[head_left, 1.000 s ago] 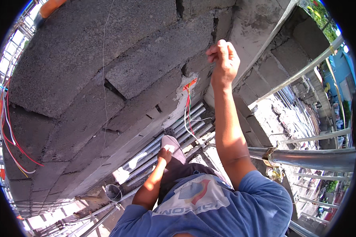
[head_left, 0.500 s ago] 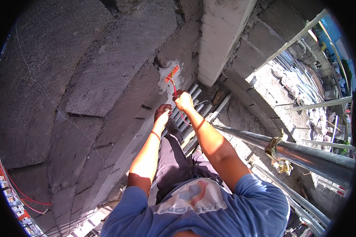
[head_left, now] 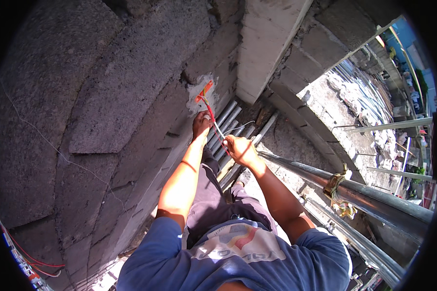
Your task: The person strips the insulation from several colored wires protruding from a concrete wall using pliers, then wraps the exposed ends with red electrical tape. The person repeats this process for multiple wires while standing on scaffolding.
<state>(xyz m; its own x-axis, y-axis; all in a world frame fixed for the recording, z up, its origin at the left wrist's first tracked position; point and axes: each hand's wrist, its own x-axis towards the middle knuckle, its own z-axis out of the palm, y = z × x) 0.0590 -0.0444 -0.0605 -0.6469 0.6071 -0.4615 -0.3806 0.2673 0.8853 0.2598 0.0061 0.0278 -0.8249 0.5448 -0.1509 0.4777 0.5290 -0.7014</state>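
An orange electrical box or conduit end [head_left: 204,91] sits in a patch of light mortar in the block wall [head_left: 145,126]. Red, yellow and white electrical wires [head_left: 218,130] come out of it and slant down toward me. My right hand [head_left: 243,151] is closed round the wires' lower part, away from the wall. Higher up, right beside the wires and just below the box, is my left hand [head_left: 202,125]. Its fingers are curled near the wires, and whether they grip them is partly hidden.
Several metal pipes [head_left: 225,123] lie beneath my hands by my feet. A thick scaffold tube [head_left: 374,196] with a brass-coloured clamp [head_left: 336,186] crosses at the right. A concrete column [head_left: 262,43] stands ahead in the corner. Another red wire [head_left: 39,263] hangs at lower left.
My right hand has moved down and toward me along the wires, which now stretch straighter. The left hand has risen closer to the orange box.
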